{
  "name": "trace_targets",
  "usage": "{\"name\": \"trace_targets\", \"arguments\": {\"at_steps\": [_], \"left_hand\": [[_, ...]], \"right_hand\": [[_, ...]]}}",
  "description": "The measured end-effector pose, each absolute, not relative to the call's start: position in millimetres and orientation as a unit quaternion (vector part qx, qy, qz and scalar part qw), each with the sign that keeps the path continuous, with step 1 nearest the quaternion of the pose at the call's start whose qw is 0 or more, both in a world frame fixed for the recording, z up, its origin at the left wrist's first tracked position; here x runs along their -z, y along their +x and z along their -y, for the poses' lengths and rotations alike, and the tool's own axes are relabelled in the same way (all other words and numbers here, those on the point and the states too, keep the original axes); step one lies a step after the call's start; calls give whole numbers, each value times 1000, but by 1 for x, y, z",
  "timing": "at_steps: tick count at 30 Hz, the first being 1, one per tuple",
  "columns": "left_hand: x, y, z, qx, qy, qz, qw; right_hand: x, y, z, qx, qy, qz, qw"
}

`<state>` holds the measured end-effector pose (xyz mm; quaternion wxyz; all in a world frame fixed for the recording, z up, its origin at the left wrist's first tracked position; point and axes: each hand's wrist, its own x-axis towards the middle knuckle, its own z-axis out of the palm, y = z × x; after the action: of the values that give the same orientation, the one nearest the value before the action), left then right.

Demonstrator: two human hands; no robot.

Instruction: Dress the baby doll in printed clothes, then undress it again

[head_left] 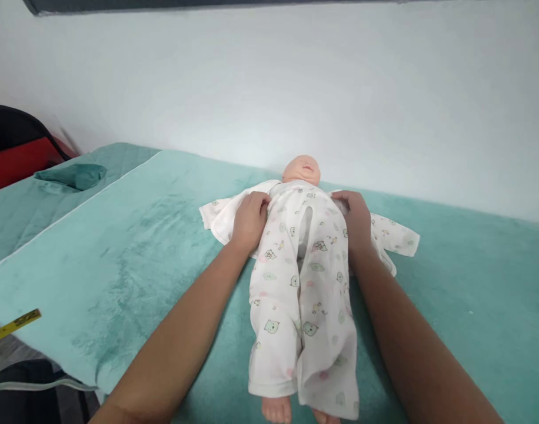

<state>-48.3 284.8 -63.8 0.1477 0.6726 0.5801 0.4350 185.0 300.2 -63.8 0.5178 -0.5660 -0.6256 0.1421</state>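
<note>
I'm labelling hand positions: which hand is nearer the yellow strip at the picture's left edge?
Left. The left hand is at the patterned trousers, on the side toward the yellow strip; the right hand is at their opposite side, farther away.

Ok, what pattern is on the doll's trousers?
White trousers with small green animal faces and pink spots; best seen in the head view.

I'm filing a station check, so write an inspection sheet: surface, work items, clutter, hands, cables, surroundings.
Surface: teal cover, darker patches at left.
Work items: doll on its back in patterned trousers; white top, sleeves spread both ways.
Clutter: teal cloth item, far left; yellow strip, left edge.
Hands: left hand and right hand at the trousers' upper sides; grip unclear.
Cables: pale cord-like strip, lower left; possibly a cable.
Surroundings: white wall behind; red-and-black object at left.
</note>
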Motion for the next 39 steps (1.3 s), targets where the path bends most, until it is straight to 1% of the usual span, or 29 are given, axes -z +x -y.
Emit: {"name": "trace_targets", "arguments": {"at_steps": [3, 6, 9, 15, 21, 26, 29, 32, 35, 39], "left_hand": [[65, -52, -265, -406, 639, -614, 225], [63, -55, -260, -375, 632, -612, 290], [60, -57, -263, -387, 619, -591, 344], [56, -54, -265, -442, 520, -552, 479], [50, -48, -255, -441, 436, -538, 571], [50, -46, -252, -468, 298, -465, 690], [52, -47, -251, -469, 272, -434, 719], [51, -49, -249, -460, 289, -415, 730], [49, -50, -248, -457, 317, -411, 723], [47, -50, -247, -467, 329, -417, 707]], "right_hand": [[62, 185, -279, -171, -619, 576, 507], [60, 187, -264, -205, -671, 562, 438], [57, 191, -259, -237, -674, 579, 392], [43, 191, -261, -356, -639, 552, 401], [30, 188, -259, -357, -632, 579, 371], [27, 188, -258, -428, -600, 562, 376], [24, 187, -257, -460, -587, 545, 383], [19, 187, -257, -457, -582, 558, 375], [17, 187, -257, -446, -590, 561, 373], [19, 188, -258, -461, -602, 530, 379]]}}
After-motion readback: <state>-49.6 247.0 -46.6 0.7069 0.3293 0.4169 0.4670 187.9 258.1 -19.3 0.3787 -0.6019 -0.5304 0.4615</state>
